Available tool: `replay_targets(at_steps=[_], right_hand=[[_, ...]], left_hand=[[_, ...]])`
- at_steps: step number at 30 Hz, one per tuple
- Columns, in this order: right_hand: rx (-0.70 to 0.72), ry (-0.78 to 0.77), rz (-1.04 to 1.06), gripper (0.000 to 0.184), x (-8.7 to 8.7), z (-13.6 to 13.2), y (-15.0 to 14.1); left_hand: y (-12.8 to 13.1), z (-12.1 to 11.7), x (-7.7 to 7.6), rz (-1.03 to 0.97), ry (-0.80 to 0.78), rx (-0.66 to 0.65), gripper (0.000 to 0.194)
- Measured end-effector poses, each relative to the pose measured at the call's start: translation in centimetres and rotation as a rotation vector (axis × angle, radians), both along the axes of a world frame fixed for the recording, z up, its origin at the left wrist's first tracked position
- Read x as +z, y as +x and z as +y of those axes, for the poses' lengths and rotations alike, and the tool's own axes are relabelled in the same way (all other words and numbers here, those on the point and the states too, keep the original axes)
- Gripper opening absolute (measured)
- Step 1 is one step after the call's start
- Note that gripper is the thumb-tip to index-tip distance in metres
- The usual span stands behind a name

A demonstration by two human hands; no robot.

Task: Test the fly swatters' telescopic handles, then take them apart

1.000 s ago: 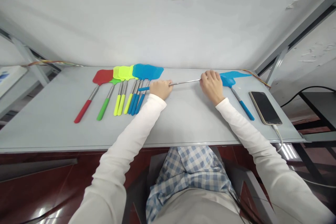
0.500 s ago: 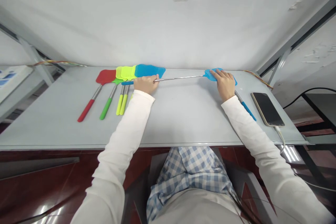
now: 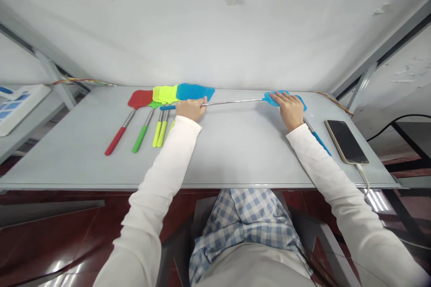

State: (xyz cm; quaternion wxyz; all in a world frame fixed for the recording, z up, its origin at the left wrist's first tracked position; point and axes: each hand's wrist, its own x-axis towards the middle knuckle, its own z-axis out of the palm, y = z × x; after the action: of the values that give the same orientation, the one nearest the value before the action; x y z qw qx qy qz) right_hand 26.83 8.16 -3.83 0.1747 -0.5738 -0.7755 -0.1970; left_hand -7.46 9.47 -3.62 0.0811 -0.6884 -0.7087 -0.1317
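A blue fly swatter [image 3: 232, 102] with a long thin metal rod lies crosswise between my hands. My left hand [image 3: 191, 109] is closed around it where the blue handle meets the rod, and the handle's end sticks out to the left. My right hand [image 3: 289, 107] grips the swatter's perforated blue head, fingers over its top and covering part of it. Below that hand, another blue swatter's handle [image 3: 321, 143] rests on the table, its upper part hidden. Behind my left hand, several blue swatter heads [image 3: 195, 91] overlap, their handles hidden by my arm.
To the left on the grey table [image 3: 235, 161] lie yellow swatters [image 3: 164, 94], a green swatter [image 3: 140, 138] and a red swatter [image 3: 116, 140]. A phone [image 3: 346, 141] with a white cable [image 3: 362, 175] sits at the right. The wall [image 3: 215, 40] borders the table's back edge.
My hands have moved apart, the left one leftward and the right one rightward onto the swatter's head. More of the metal rod shows between them. Over the last half second they barely moved.
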Motion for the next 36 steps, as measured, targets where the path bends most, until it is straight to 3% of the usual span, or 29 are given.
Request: replay_targets(at_steps=[6,14,26,32,36], right_hand=[[0.048,-0.028,-0.047,0.048,0.3,-0.1,-0.2],[0.168,-0.078,-0.136,0.040,0.0,-1.5,-3.7],[0.127,-0.085,-0.125,0.041,0.9,-2.7,-4.8],[0.182,-0.140,-0.182,0.040,0.7,-3.6,-6.2],[0.183,-0.107,-0.158,0.040,1.0,-4.0,-6.8]], left_hand=[[0.9,-0.4,0.1,0.051,-0.071,-0.040,0.063],[5.1,-1.9,0.1,0.123,-0.135,-0.201,0.061],[6.2,-2.3,-0.3,0.068,-0.145,-0.176,0.061],[7.2,-2.7,-0.4,0.068,-0.203,-0.222,0.058],[8.0,-3.1,-0.4,0.044,-0.189,-0.187,0.063]])
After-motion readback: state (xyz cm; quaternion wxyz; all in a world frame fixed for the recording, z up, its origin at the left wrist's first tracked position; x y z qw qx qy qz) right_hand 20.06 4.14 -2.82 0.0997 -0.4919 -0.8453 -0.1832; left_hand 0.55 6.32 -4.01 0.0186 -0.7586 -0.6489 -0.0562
